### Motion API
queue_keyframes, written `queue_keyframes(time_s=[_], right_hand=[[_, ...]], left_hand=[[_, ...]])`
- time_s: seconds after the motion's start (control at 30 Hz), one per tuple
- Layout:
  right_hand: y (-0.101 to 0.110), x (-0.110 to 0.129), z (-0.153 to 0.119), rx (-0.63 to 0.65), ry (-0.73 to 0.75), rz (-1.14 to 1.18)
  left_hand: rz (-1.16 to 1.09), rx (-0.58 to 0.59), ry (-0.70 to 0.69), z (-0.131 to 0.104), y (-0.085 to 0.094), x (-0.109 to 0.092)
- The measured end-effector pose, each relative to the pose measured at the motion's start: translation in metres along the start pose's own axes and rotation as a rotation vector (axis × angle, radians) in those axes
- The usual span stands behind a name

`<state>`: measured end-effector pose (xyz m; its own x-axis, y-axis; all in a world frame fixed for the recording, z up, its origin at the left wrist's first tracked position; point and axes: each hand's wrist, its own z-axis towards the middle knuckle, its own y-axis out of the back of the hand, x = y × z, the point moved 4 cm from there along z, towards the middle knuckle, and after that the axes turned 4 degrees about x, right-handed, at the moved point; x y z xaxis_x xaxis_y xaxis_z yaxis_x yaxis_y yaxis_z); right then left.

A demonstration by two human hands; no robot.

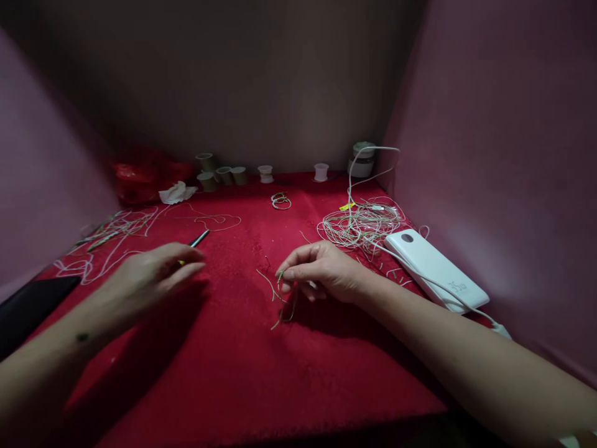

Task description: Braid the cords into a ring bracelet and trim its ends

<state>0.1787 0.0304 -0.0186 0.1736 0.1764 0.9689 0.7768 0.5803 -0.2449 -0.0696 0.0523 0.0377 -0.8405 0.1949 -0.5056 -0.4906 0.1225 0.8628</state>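
Between the thumb and index finger of my right hand (321, 272) is a small green braided cord (280, 279), its loose ends hanging down over the red cloth. My left hand (163, 269) is to the left, above the cloth, its thumb and fingers apart at the tips and slightly blurred. Something small and yellow shows between its fingers, too hidden to name. Just beyond those fingertips a dark, pen-like tool (200, 238) rests on the cloth, partly behind the hand.
A tangle of cords (359, 224) and a white power bank (438, 271) with a cable lie right. More cords (116, 233) spread left, near a black object (40, 305). Spools (239, 175), a red bag (149, 177), a jar (362, 163) and braided rings (281, 201) are at the back.
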Motion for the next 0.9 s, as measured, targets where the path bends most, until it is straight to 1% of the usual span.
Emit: queue_keyframes(time_s=[0.07, 0.1, 0.17, 0.23, 0.3, 0.43, 0.5, 0.57, 0.67, 0.8, 0.9], right_hand=[[0.0, 0.001, 0.0, -0.075, 0.046, -0.019], [0.0, 0.002, -0.001, -0.103, 0.067, -0.033], [-0.002, 0.005, -0.001, -0.132, 0.106, -0.069], [-0.003, 0.008, -0.001, -0.153, 0.144, -0.101], [-0.004, 0.01, 0.0, -0.174, 0.169, -0.123], [-0.004, 0.012, 0.0, -0.195, 0.183, -0.149], [-0.003, 0.01, 0.0, -0.192, 0.151, -0.143], [-0.001, 0.008, 0.0, -0.186, 0.107, -0.11], [0.0, 0.006, 0.0, -0.169, 0.076, -0.065], [-0.001, 0.003, 0.001, -0.137, 0.054, -0.033], [-0.003, -0.001, 0.002, -0.082, 0.015, 0.026]], left_hand=[[-0.363, 0.253, 0.077, -0.007, -0.026, -0.024], [-0.521, 0.36, 0.095, -0.009, -0.039, -0.035], [-0.789, 0.498, 0.104, -0.011, -0.059, -0.052], [-0.979, 0.562, 0.114, -0.007, -0.072, -0.061], [-1.067, 0.579, 0.124, -0.002, -0.078, -0.062], [-1.026, 0.574, 0.153, 0.002, -0.082, -0.057], [-0.962, 0.511, 0.141, 0.001, -0.08, -0.054], [-0.862, 0.382, 0.067, 0.0, -0.075, -0.055], [-0.656, 0.157, -0.088, -0.002, -0.066, -0.058], [-0.287, -0.172, -0.342, -0.005, -0.06, -0.059], [-0.047, -0.359, -0.543, -0.012, -0.06, -0.059]])
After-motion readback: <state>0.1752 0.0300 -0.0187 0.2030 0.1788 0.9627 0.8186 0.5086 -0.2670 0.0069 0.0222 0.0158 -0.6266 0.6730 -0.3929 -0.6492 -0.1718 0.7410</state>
